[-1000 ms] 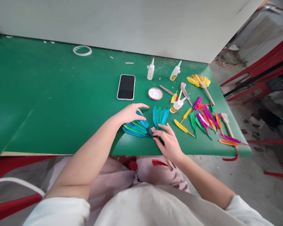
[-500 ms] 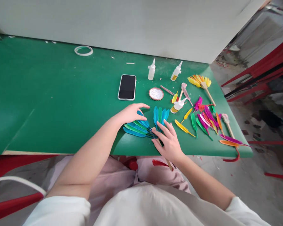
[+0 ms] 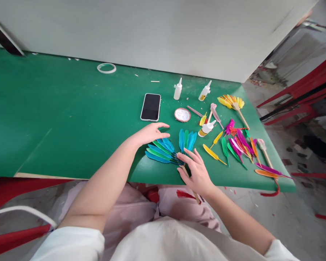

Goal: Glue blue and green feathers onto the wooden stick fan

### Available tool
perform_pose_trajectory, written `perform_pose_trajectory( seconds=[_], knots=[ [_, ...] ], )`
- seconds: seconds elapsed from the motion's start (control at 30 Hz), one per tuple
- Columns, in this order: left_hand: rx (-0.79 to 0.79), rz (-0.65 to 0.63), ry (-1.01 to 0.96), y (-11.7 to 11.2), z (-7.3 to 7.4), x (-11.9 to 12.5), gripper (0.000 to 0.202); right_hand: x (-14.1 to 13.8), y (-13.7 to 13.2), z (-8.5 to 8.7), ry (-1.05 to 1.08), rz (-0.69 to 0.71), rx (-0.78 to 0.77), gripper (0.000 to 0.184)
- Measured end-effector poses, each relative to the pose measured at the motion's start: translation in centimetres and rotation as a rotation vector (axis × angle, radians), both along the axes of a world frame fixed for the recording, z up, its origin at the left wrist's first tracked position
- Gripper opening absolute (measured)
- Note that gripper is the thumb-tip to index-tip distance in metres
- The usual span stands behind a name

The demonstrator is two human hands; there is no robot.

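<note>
A feather fan of blue and green feathers (image 3: pixel 159 154) lies at the table's front edge, its feathers spread in two groups with a gap between them. My right hand (image 3: pixel 197 174) rests over the fan's base, fingers on the quill ends and the thumb beside the wooden handle (image 3: pixel 197 197). That handle runs beneath the palm and sticks out past the edge, near a red tassel (image 3: pixel 184 194). Above the left group of feathers is my left hand (image 3: pixel 148 133), thumb and fingers apart and nothing between them; whether it touches the feather tips I cannot tell.
On the green table (image 3: pixel 78 119) are a phone (image 3: pixel 150 107), a round lid with white residue (image 3: pixel 182 115), a tape roll (image 3: pixel 106 68) and glue bottles (image 3: pixel 207 128). Loose coloured feathers (image 3: pixel 240 143) and a yellow-orange fan (image 3: pixel 232 102) lie to the right. A pale panel (image 3: pixel 152 32) stands behind.
The camera view has shifted, so the table's things sit lower and further right. My left hand has drawn slightly back from the feathers; my right hand stays on the fan's base.
</note>
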State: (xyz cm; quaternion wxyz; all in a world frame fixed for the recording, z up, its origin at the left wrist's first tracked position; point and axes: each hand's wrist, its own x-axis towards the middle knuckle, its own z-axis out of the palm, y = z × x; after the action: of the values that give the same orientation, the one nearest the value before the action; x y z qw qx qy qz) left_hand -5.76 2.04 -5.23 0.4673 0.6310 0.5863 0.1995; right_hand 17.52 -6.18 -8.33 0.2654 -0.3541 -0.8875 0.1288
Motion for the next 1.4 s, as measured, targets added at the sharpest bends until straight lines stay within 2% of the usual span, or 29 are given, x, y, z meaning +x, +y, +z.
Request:
perform_pose_trajectory(
  seconds=[0.2, 1.0, 1.23, 1.33, 1.4],
  knots=[
    [0.053, -0.048, 0.036, -0.4, 0.1, 0.4, 0.061, -0.1, 0.1, 0.0, -0.027, 0.005, 0.029, 0.041],
    [-0.001, -0.076, 0.024, -0.3, -0.3, 0.4, 0.06, -0.6, -0.3, 0.1, -0.065, -0.052, -0.031, 0.038],
    [0.005, -0.077, 0.018, -0.2, -0.3, 0.5, 0.06, -0.1, -0.7, 0.5, -0.095, 0.013, -0.102, 0.049],
    [0.003, -0.079, 0.01, -0.2, -0.4, 0.4, 0.059, 0.6, -0.8, 1.2, -0.026, 0.035, -0.077, 0.046],
    [-0.005, -0.088, -0.005, -0.2, -0.5, 0.4, 0.06, 1.4, -0.5, 1.6, 0.099, -0.022, -0.002, 0.039]
  ],
)
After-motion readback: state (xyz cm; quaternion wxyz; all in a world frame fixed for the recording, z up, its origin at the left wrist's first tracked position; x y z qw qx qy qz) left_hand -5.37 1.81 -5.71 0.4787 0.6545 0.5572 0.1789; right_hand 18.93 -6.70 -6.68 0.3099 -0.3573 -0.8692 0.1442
